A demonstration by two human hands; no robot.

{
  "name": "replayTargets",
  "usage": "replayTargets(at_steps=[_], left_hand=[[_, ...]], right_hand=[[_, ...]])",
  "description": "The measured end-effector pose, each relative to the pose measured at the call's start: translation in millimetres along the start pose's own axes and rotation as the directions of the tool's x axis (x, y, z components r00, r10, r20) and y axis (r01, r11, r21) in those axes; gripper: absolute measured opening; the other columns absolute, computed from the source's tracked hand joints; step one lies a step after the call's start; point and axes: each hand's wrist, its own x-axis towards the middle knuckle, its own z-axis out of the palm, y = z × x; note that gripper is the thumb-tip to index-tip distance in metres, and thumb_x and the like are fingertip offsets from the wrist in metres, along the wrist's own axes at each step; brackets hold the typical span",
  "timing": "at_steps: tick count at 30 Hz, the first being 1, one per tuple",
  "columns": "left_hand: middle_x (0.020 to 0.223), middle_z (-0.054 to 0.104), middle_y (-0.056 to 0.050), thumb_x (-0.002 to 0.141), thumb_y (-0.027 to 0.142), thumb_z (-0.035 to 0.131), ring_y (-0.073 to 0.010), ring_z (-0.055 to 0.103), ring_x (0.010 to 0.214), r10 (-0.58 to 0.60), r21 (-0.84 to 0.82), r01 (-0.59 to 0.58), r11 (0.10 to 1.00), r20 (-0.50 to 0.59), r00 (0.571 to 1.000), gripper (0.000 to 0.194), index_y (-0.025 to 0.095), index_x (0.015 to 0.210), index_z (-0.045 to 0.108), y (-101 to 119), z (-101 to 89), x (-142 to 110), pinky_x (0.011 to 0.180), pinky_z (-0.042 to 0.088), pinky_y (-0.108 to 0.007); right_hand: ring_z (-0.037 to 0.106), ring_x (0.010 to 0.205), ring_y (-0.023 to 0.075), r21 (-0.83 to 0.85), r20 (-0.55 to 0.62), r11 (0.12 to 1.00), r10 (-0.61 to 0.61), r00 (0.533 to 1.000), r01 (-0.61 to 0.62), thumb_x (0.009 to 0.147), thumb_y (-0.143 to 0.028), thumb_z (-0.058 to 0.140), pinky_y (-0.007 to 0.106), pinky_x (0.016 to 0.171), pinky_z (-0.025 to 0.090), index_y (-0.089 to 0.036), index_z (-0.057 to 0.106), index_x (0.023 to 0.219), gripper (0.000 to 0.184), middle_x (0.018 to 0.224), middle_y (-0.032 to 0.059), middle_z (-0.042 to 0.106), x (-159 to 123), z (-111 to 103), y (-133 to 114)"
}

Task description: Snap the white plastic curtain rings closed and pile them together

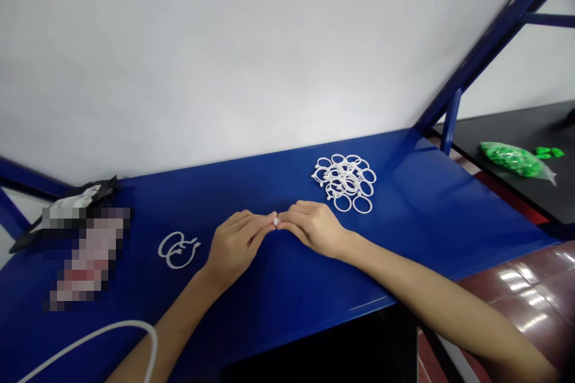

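My left hand (236,245) and my right hand (317,228) meet fingertip to fingertip above the front middle of the blue table (287,305). Both are closed in a pinch on a small white piece (276,222), of which only a bit shows between the fingers. The rest of it is hidden, so its shape cannot be made out. Beyond my right hand lies a pile of closed white plastic rings (344,182). To the left of my left hand are a few white open-ended rings (179,251), overlapping one another.
A black plastic bag (105,191) and a blurred-out item (94,251) lie at the table's left. A white cable (112,324) loops across the lower left near my forearm. At right, a bag of green pieces (512,158) rests on a black table (480,125). A white wall stands behind.
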Motion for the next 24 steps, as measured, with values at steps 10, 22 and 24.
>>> replayTargets(at_steps=[10,22,24], left_hand=[[0.123,0.067,-0.016,0.1,0.032,0.033,-0.0352,0.062,0.109,-0.808,0.746,0.441,0.499,0.218,0.547,0.046,0.018,0.131,0.062,-73,-77.5,-3,0.09,0.049,-0.047],[0.122,0.062,-0.014,0.08,0.015,0.04,-0.0274,0.065,0.105,-0.635,0.509,0.405,0.76,0.447,0.63,0.051,0.013,0.126,0.064,-121,-75.0,-37,0.095,0.05,-0.038],[0.121,0.064,-0.013,0.075,0.016,0.042,-0.0276,0.066,0.105,-0.613,0.464,0.418,0.781,0.442,0.654,0.053,0.015,0.122,0.065,-125,-74.6,-41,0.096,0.051,-0.038]], right_hand=[[0.055,0.097,0.026,-0.352,-0.378,0.852,0.25,0.891,-0.388,0.103,-0.021,0.046,0.042,0.084,0.049,-0.018,0.071,0.111,0.027,0.114,0.0141,0.063,2,-46,75],[0.048,0.09,0.0273,-0.5,-0.263,0.705,0.431,0.863,-0.504,0.098,-0.026,0.049,0.04,0.079,0.043,-0.018,0.078,0.107,0.031,0.109,0.0166,0.062,-17,-58,122],[0.048,0.09,0.0272,-0.491,-0.267,0.711,0.427,0.864,-0.503,0.098,-0.026,0.05,0.04,0.08,0.043,-0.018,0.078,0.106,0.031,0.107,0.0161,0.063,-17,-58,121]])
